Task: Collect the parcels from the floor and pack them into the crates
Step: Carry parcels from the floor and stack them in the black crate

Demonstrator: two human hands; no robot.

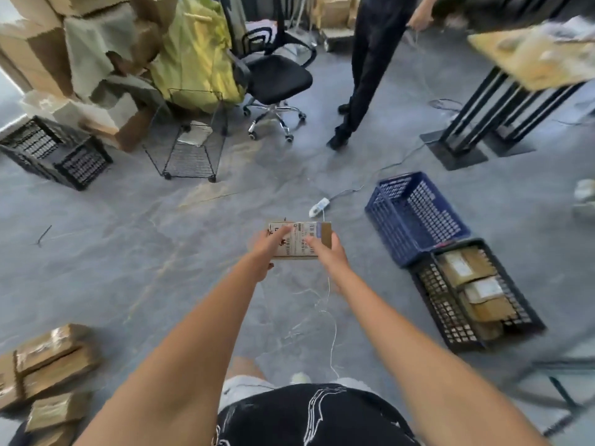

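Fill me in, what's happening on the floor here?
A person holds one labelled parcel out in front with both hands, left hand and right hand gripping its sides. The black crate to the right already holds several parcels; the blue crate beside it looks empty. More parcels lie on the floor at lower left.

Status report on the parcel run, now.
Left hand and right hand both hold one labelled parcel. Blue crate looks empty, black crate part filled. White cable underfoot.
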